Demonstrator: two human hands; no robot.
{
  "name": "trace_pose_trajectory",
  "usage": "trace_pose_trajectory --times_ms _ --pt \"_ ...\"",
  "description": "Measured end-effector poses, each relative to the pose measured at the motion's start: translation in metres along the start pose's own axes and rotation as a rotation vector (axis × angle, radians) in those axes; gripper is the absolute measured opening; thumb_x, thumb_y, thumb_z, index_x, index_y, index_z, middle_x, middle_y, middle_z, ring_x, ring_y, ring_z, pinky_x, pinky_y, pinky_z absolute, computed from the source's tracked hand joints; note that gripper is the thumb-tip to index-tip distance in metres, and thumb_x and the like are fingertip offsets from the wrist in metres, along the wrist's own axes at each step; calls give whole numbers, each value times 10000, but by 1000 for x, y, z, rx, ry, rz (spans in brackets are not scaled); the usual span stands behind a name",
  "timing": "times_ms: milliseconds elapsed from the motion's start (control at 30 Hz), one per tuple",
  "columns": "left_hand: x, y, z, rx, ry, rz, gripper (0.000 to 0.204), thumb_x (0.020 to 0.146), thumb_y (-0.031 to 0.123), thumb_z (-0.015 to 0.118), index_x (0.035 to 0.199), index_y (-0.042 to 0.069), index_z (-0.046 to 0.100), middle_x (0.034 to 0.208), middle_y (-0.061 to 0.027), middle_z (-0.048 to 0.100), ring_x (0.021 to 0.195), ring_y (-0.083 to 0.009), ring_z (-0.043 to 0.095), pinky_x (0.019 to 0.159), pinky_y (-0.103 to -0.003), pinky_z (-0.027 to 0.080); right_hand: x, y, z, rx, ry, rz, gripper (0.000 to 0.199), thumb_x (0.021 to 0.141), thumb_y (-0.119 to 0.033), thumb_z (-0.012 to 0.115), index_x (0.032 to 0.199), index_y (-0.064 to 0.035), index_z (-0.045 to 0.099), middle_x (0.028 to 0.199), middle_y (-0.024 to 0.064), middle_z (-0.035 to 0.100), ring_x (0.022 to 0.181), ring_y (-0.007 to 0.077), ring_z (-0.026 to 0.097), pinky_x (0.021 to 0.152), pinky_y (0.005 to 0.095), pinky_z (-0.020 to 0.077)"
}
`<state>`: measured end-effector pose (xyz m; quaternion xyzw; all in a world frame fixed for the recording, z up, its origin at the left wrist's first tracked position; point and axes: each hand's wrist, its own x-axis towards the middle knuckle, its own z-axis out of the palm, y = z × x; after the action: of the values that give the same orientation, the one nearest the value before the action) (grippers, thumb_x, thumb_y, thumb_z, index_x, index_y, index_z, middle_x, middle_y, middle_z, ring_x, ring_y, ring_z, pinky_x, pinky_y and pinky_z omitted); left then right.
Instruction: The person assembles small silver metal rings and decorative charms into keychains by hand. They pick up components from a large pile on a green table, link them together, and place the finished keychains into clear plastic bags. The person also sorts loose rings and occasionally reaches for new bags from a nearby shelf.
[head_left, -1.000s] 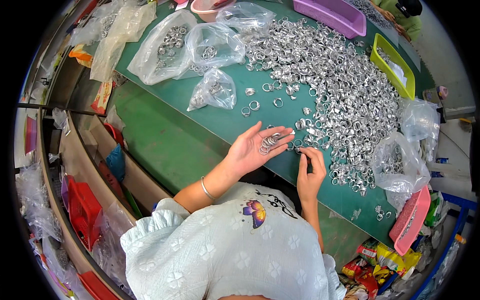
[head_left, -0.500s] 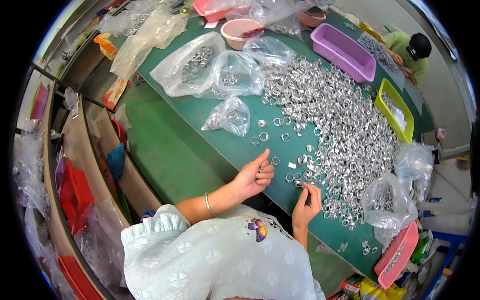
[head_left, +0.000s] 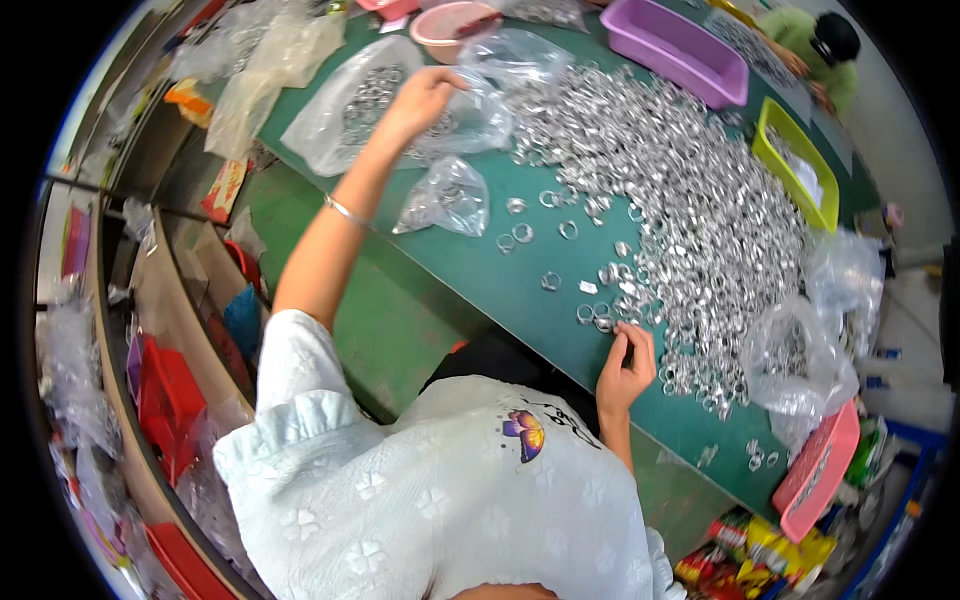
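Head view: wearer's two hands; probably hundreds of rings.

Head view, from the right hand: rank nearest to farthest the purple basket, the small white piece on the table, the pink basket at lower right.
1. Small white piece, just ahead of the right hand, slightly left
2. Pink basket, off to the right
3. Purple basket, far ahead, slightly right

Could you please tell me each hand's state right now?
Left hand: curled over a clear bag; grip cannot be told.
Right hand: curled at the ring pile; grip cannot be told.
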<state>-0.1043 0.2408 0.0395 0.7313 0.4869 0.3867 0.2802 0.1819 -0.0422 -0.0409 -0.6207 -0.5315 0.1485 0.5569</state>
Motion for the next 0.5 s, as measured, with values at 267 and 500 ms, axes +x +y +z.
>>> trace_pose_trajectory --times_ms 267,500 --pt "10 -33 10 706 -55 214 308 734 -82 435 970 30 599 1014 -203 565 973 -371 530 831 -410 434 -4 -3 -15 -14 -30 137 143 799 67 542 919 33 613 846 98 586 680 153 550 556 231 420" --pt "-115 106 64 114 -160 348 231 777 -53 531 999 6 550 990 -166 565 936 -345 553 811 -378 450 -5 -10 -6 -353 -210 4 419 723 -64 674 1109 6 527 1088 153 491 962 333 502 777 388 435"
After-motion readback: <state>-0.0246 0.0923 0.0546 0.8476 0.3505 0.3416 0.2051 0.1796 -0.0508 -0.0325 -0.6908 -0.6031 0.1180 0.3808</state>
